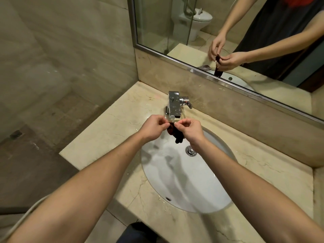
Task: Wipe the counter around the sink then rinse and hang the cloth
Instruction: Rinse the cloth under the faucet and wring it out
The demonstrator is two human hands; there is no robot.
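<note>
Standing at the beige marble counter (108, 137), you have the white oval sink (189, 181) directly below your forearms, with its metal drain plug (190, 151) near the far side of the bowl and a small overflow hole (168, 198) in the near wall. A square chrome faucet (174, 106) rises just behind your hands, its lever (187, 102) sticking out to the right. Behind that runs the framed mirror (157, 23), which reflects a toilet (196, 21) and your own arms. Water droplets glint on the counter beside the basin rim. Your left hand (154, 128) and right hand (190, 131) meet above the far part of the bowl, just in front of the spout. Both pinch the top of a small dark cloth (174, 133) between thumb and fingertips; the rest of it, bunched and crumpled, hangs down between your wrists over the sink, clear of the basin.
</note>
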